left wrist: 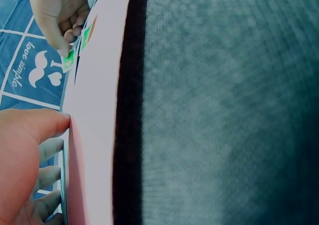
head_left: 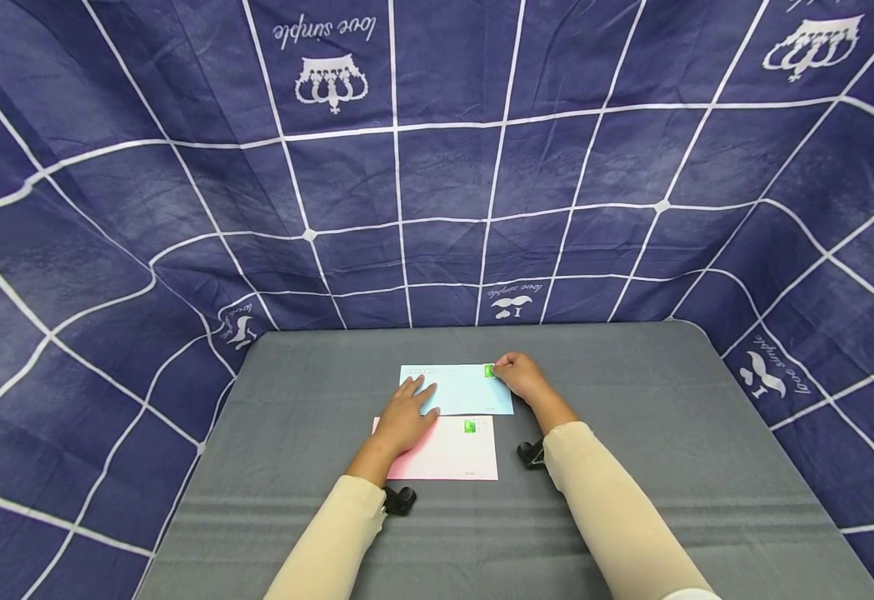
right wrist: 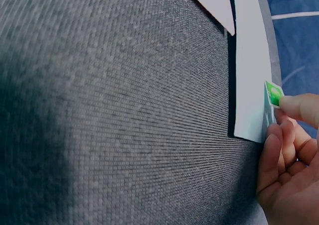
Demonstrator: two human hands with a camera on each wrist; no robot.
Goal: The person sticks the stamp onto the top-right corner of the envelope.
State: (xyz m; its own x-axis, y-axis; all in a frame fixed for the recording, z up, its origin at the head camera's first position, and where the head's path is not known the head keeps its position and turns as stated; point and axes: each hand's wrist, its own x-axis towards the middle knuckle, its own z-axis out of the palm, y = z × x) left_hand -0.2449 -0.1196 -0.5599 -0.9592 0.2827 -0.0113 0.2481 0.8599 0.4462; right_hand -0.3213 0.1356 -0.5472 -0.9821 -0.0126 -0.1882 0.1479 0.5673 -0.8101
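A light blue envelope [head_left: 466, 392] lies on the grey table, just beyond a pink envelope [head_left: 444, 454] that has a green stamp [head_left: 470, 426] near its upper right corner. My left hand [head_left: 404, 414] spreads its fingers over the left part of the blue envelope, its wrist above the pink one. At the blue envelope's upper right corner, my right hand [head_left: 524, 375] pinches a second green stamp [right wrist: 274, 94] between thumb and finger. In the right wrist view this stamp is tilted up from the paper, and the other fingers curl beneath it.
The grey cloth-covered table [head_left: 317, 375] extends around both envelopes. Blue curtains [head_left: 437, 167] with white lines hang behind and at both sides. Black wrist cameras, left [head_left: 400, 501] and right [head_left: 531, 453], sit by the cream sleeves.
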